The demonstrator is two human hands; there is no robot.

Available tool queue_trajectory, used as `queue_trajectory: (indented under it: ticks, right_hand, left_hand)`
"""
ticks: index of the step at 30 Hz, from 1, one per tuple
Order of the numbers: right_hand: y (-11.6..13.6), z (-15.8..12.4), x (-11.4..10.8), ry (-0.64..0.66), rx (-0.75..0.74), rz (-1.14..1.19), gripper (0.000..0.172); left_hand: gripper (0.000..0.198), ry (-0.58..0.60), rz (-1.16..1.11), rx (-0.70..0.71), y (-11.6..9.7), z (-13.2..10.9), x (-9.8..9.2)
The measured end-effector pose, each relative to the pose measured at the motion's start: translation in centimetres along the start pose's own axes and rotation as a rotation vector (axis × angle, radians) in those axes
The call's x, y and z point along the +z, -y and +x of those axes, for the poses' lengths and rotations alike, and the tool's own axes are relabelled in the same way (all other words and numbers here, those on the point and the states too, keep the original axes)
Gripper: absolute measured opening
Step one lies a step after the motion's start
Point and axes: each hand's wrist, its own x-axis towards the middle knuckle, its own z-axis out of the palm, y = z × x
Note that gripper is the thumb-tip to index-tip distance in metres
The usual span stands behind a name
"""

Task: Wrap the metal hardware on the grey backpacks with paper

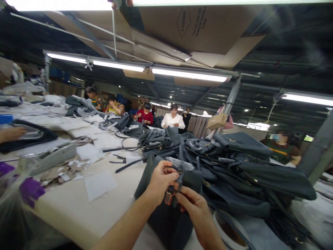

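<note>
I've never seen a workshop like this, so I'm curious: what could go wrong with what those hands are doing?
The left hand and right hand are working a narrow strap with a brass-coloured fitting. If it slips, it might scratch the dark grey handbag. The heaped bags beside it could also slide onto the work.

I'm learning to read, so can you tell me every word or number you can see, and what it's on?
Printed lines on the overhead cardboard sheet: too blurred to read.
Diamond mark beside them: too small to read.
The brass-coloured fitting on the dark bag strap: no readable marking.
</note>
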Motion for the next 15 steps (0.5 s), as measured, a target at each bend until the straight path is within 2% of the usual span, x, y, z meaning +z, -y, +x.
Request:
queue_trajectory:
  ticks: [2, 5, 8, 12, 15]
  right_hand:
    - [0.0, 0.0, -0.1, -0.007, 0.015, 0.024, 0.041]
    - [0.1, 0.5, -0.1, -0.063, 0.002, 0.077, 0.044]
    - [-0.1, 1.2, 0.4, -0.146, -0.049, 0.1, 0.049]
    - [-0.9, 2.0, 1.3, -0.152, -0.082, 0.105, 0.055]
    - [-1.7, 2.5, 1.9, -0.222, -0.108, 0.116, 0.056]
  left_hand:
    - [0.046, 0.028, 0.119, -0.047, -0.5, 0.2, -0.5]
    - [0.026, 0.135, 0.346, -0.148, -1.3, 0.6, -1.5]
    - [0.017, 0.2, 0.46, -0.216, -1.7, 1.0, -2.1]
    - [0.012, 0.185, 0.575, -0.175, -1.1, 1.6, -1.8]
    - [0.014, 0.158, 0.621, -0.095, -0.4, 1.8, -1.6]
